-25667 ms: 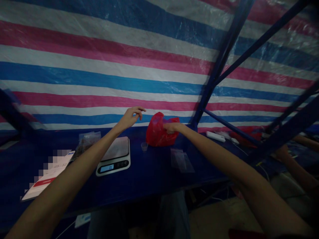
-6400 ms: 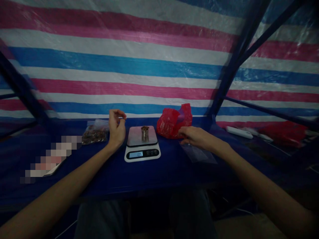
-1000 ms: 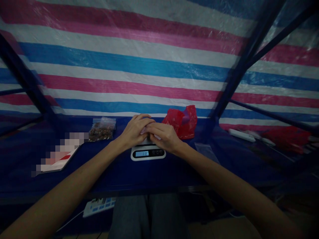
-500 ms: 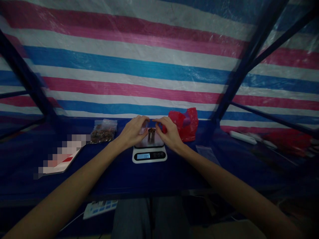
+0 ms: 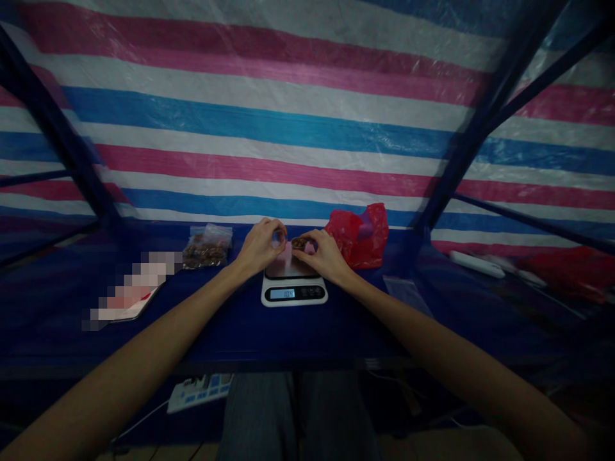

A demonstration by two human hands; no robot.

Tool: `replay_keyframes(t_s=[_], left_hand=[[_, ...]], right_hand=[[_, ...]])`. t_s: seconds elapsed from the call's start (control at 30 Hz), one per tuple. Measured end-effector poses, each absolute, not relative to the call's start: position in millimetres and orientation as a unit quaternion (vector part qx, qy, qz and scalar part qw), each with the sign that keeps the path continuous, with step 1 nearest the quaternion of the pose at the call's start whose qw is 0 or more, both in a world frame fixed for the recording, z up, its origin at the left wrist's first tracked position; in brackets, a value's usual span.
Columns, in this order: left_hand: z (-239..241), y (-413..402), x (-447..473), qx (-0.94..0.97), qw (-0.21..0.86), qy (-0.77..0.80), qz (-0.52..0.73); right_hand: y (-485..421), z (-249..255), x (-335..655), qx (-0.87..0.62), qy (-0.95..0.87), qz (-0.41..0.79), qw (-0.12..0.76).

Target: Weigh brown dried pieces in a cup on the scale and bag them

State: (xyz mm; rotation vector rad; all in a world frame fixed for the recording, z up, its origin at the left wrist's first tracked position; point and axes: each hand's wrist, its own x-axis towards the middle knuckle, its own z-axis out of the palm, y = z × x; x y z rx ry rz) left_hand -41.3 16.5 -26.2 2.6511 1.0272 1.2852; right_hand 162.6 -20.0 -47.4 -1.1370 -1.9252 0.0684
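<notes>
A white digital scale (image 5: 294, 293) with a lit display stands on the dark blue table (image 5: 269, 333). Both my hands meet just above its steel platform. My right hand (image 5: 323, 255) is closed with its fingertips on a small cup (image 5: 300, 243) of brown bits, held a little tilted over the platform. My left hand (image 5: 260, 246) is pinched shut beside the cup, on something small and clear that I cannot make out. A red plastic bag (image 5: 361, 234) sits just right of my right hand.
A clear bag of brown pieces (image 5: 207, 246) lies left of the scale, with a blurred-out sheet (image 5: 127, 298) further left. An empty clear zip bag (image 5: 406, 291) lies to the right. Blue frame bars (image 5: 461, 147) and a striped tarp close the back. A power strip (image 5: 199, 390) lies below.
Half a second ago the cup stood on the scale between my hands. Now my right fingers grip it and my left hand has drawn in close beside it.
</notes>
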Motion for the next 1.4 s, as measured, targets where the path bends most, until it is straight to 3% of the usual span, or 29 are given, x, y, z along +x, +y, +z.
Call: replay_keyframes(t_s=[0.27, 0.63, 0.9, 1.17, 1.27, 1.4], left_hand=[[-27, 12, -36, 0.839, 0.014, 0.341, 0.423], [-28, 7, -31, 0.839, 0.004, 0.397, 0.372], [-33, 5, -26, 0.841, 0.044, 0.387, 0.374], [-24, -5, -20, 0.798, 0.219, 0.331, 0.454], [-21, -8, -18, 0.806, 0.241, 0.288, 0.458], [-20, -4, -20, 0.784, 0.257, 0.304, 0.476]], right_hand=[[-26, -42, 154, -0.346, -0.738, 0.181, 0.551], [-28, -39, 153, -0.338, -0.750, 0.134, 0.552], [-33, -32, 155, -0.299, -0.811, 0.063, 0.499], [-43, -23, 153, -0.242, -0.879, -0.111, 0.394], [-47, -18, 155, -0.243, -0.885, -0.153, 0.366], [-48, -13, 159, -0.315, -0.812, -0.100, 0.481]])
